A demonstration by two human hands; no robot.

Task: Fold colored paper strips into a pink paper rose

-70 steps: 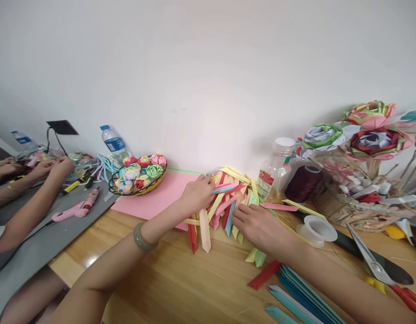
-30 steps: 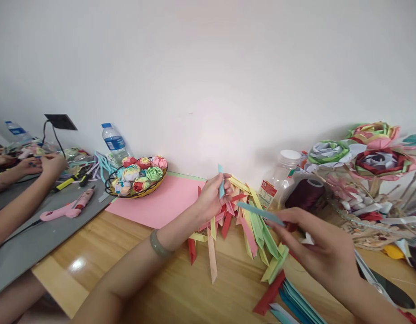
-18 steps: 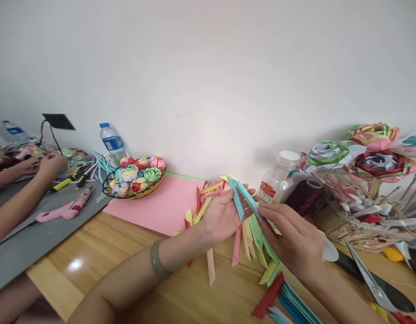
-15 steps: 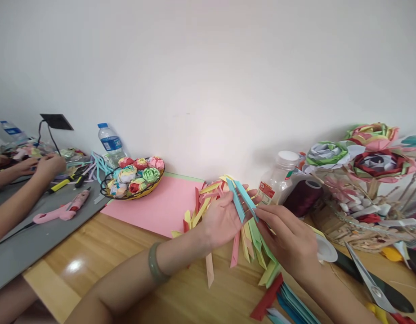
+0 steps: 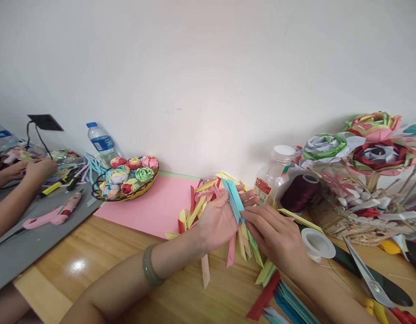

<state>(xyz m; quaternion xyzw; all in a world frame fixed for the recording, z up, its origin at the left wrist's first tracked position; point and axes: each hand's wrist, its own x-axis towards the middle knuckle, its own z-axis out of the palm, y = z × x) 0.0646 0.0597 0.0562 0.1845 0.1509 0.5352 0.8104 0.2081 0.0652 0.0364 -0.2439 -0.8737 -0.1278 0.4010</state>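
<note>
My left hand point(image 5: 219, 216) lies palm up over a heap of folded paper strips point(image 5: 201, 204) in yellow, pink, red and green, with two light blue strips point(image 5: 233, 200) resting side by side across its fingers. My right hand point(image 5: 277, 236) is just to the right, its fingertips pinched on the lower ends of those blue strips. A grey-green bangle point(image 5: 149, 266) sits on my left wrist. More strips in blue and red point(image 5: 285, 303) lie on the wooden table point(image 5: 103, 252) under my right forearm.
A pink sheet point(image 5: 157, 207), a basket of paper roses point(image 5: 127, 177) and a water bottle point(image 5: 99, 140) sit left. A plastic bottle point(image 5: 273, 177), maroon thread spool point(image 5: 298, 191), tape roll point(image 5: 317, 243), scissors point(image 5: 371, 276) and large paper flowers point(image 5: 373, 144) sit right. Another person's arms point(image 5: 17, 189) and a pink glue gun point(image 5: 51, 216) are far left.
Each hand lifted a blue strip from the heap, then they came together. The two strips, spread in a V half a second ago, now lie side by side on my left palm.
</note>
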